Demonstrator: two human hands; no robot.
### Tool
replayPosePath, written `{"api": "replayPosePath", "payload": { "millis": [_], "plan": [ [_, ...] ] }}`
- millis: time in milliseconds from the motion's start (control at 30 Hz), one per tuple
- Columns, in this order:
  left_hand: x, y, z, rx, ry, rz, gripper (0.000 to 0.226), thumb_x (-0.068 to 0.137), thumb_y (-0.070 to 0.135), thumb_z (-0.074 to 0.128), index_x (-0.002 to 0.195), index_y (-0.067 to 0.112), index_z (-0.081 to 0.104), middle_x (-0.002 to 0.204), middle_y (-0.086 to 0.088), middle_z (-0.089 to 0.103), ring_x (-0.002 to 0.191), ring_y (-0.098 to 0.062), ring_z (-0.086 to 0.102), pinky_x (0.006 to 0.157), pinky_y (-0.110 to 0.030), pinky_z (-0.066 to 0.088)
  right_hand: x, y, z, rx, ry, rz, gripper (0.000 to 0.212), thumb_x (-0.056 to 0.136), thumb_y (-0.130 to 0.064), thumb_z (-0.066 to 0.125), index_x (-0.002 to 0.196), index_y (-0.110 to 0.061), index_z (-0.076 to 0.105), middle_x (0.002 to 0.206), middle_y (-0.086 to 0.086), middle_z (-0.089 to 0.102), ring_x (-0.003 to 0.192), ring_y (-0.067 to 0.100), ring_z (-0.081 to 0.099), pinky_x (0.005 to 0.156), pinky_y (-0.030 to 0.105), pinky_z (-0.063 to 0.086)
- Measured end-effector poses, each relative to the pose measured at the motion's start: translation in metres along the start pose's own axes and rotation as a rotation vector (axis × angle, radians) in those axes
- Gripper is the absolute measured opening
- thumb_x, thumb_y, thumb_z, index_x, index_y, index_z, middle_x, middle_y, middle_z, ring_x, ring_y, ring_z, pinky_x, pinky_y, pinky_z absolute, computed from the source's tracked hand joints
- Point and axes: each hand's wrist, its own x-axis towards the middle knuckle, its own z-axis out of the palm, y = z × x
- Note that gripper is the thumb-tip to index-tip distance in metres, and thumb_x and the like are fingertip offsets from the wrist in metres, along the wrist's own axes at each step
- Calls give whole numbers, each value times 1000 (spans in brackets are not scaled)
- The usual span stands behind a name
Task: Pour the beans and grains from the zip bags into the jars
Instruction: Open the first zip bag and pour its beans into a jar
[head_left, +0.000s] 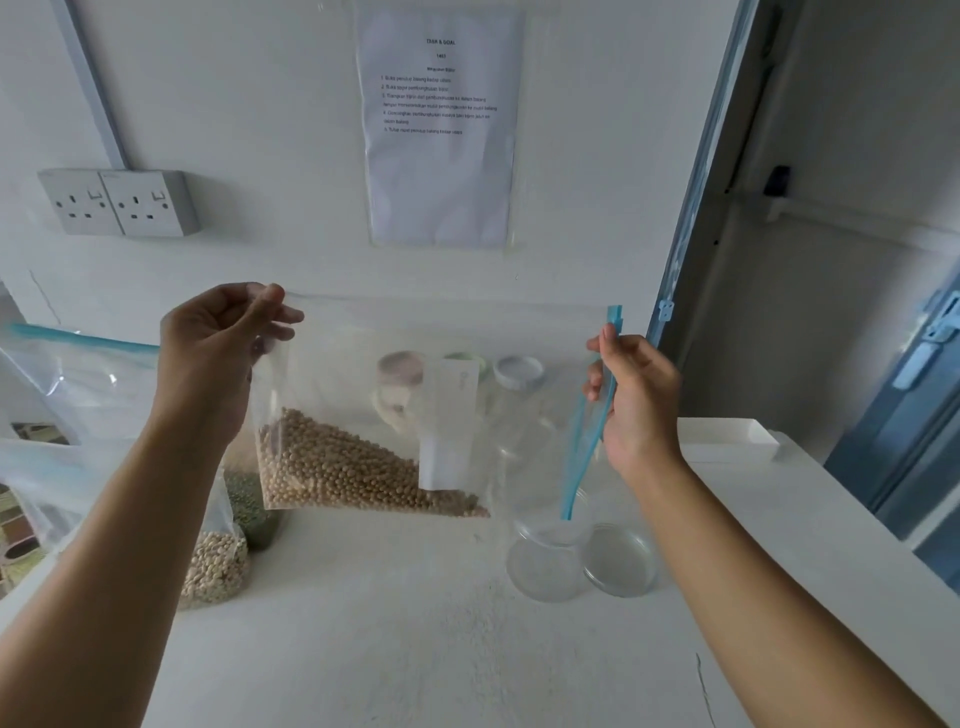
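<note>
We hold a clear zip bag (395, 332) up above the counter (415, 649), turned on its side. Our left hand (218, 353) pinches one bottom corner, fingers curled on the plastic; our right hand (639, 395) pinches the blue zip strip (592, 431), which hangs down. The tan beans (343, 467) lie heaped in the bag's lower left corner. The strip's low end sits over an open glass jar (545, 566), with its clear lid (621, 566) just beside it.
</note>
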Motion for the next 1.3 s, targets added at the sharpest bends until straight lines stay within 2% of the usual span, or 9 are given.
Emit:
{"api": "replayPosePath", "payload": {
  "millis": [400,633,967,1100,1300],
  "plan": [
    [3,13,13,28,8,17,6,93,24,71,88,19,71,80,3,76,75,-13,65,78,-27,48,6,4,-3,19,-12,15,28,98,-24,67,74,-11,61,80,-1,67,58,13,47,53,26,38],
    [12,20,26,82,-33,41,8,96,21,70,90,15,69,75,3,76,68,-9,64,68,-20,46,4,6,-6,23,51,71,26,101,-23,63,80,-8,58,76,-5,65,55,9,46,50,23,37],
    [17,22,28,88,-57,50,8,95,21,70,90,15,70,75,3,76,67,-9,63,66,-19,45,-1,7,-8,32,61,70,28,101,-25,62,79,-9,57,76,-4,63,55,8,45,50,22,38],
    [21,27,30,110,-65,50,7,95,21,70,90,16,70,75,3,76,67,-9,64,67,-19,46,-2,9,-7,62,71,89,28,101,-26,62,79,-9,56,75,-2,62,57,10,46,53,23,40],
    [24,31,25,127,-73,32,7,95,22,70,93,15,70,76,3,77,68,-8,64,68,-18,46,0,9,-4,61,44,128,31,101,-28,61,75,-13,55,73,-4,62,63,13,49,64,33,45]
  ]
}}
